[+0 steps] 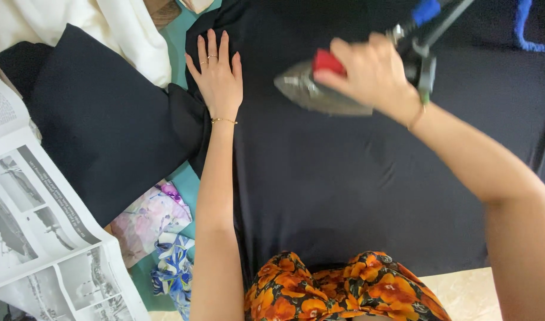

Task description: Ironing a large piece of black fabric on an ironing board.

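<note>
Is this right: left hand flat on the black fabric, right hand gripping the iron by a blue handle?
Not quite. In the head view the handle under the right hand is red, not blue. The rest holds: the left hand lies flat on the black fabric, and the right grips the iron.

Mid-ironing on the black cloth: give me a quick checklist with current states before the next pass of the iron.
1. Right hand grips the iron by its handle: ok.
2. Left hand lies flat on the black fabric, apart from the iron: ok.
3. Fabric under and below the iron looks smooth: ok.
4. Bunched fold at the fabric's left edge, beside the left wrist: not ok.
5. Blue cord runs up off the iron, clear of the soleplate: ok.
6. Iron heat: cannot tell.
</note>
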